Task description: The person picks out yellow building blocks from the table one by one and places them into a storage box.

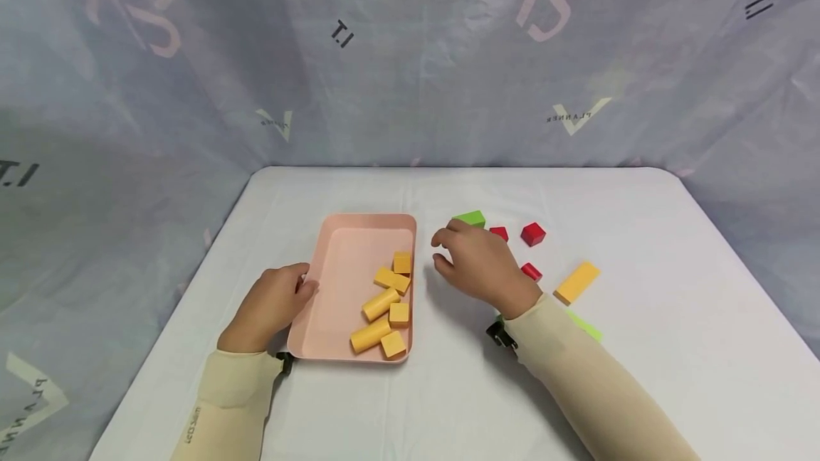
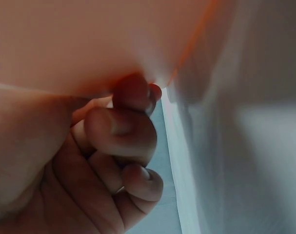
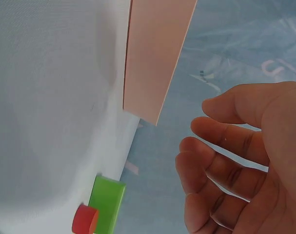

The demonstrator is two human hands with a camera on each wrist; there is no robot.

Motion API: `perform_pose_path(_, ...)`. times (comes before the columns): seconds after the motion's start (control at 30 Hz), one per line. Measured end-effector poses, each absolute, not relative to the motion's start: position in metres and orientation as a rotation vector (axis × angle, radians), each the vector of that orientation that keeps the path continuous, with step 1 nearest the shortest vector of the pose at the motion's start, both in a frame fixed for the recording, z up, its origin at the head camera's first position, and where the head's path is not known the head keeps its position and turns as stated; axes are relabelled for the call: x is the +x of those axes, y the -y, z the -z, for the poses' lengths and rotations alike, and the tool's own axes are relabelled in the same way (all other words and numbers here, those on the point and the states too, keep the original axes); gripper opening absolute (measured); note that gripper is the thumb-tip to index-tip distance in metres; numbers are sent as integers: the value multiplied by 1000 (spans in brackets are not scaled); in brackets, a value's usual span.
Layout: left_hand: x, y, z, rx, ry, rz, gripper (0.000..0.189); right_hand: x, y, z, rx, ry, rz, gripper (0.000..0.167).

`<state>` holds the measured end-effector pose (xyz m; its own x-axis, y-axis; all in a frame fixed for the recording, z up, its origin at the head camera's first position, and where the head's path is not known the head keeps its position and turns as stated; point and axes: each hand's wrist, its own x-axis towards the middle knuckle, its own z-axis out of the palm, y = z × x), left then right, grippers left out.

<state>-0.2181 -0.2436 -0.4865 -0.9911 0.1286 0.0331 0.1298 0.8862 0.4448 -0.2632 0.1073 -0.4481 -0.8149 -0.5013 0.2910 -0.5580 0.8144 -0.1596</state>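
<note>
My left hand grips the left rim of a pink plastic tray, thumb over the edge. From the left wrist, the curled fingers show against the outside of its wall. Several yellow blocks lie along the tray's right side, among them cubes and cylinders. Just right of the tray, my right hand hovers over the table with fingers loosely bent and nothing in them. Beyond its knuckles is a green block, with a red block close by.
Right of my right hand lie a red cube, a red cylinder and a long yellow block. My right forearm partly covers a light green piece. Grey printed cloth hangs behind the white table.
</note>
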Motion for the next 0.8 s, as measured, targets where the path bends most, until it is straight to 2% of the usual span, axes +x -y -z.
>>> perform_pose_path(0.8,-218,243,486,-210,3051,715,10,-261,-143,439,719,2755,-416,20)
